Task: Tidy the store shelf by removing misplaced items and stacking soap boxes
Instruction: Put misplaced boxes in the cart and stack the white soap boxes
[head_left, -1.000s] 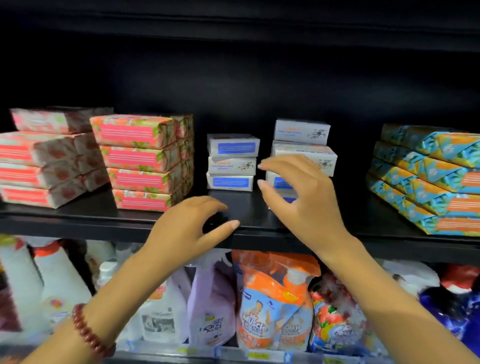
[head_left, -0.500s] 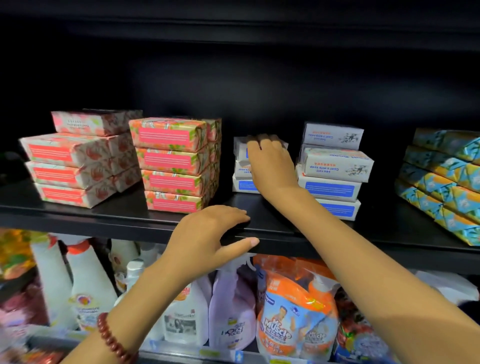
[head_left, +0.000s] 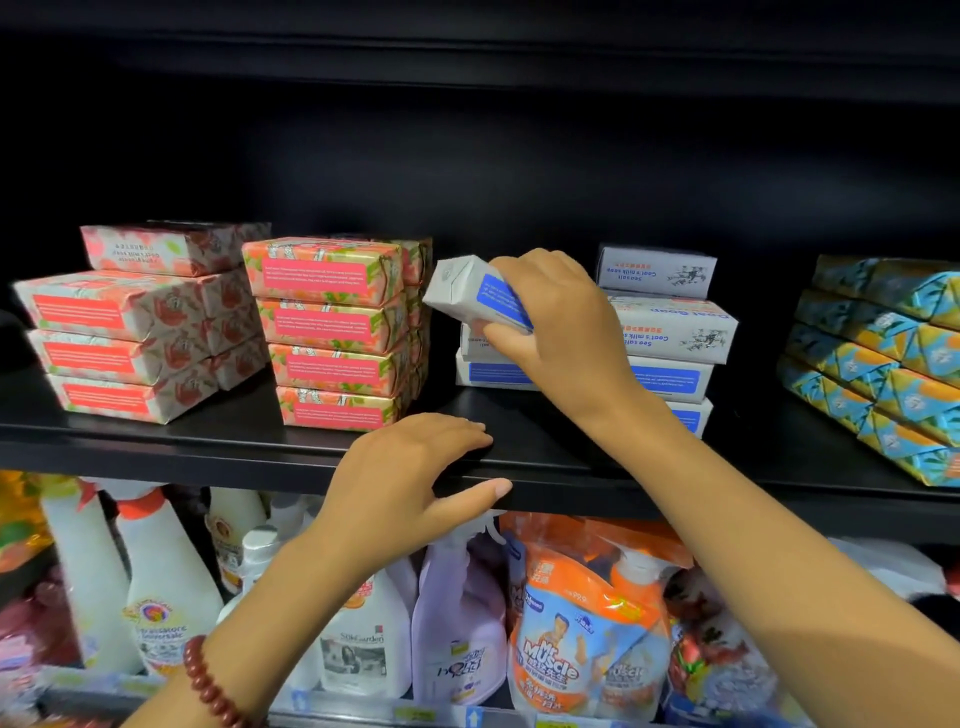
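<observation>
White cardboard soap box, likely light and stiff, is hanging tilted above the shelf; right hand is gripping its faces, left hand is resting open.

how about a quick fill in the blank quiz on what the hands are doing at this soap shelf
1. The right hand grips a white soap box with a ____ label.
2. That box is ____, not lying flat.
3. The left hand rests on the front edge of the black shelf and holds ____.
4. A beaded bracelet sits on the ____ wrist.

Missing words: blue; tilted; nothing; left
</observation>
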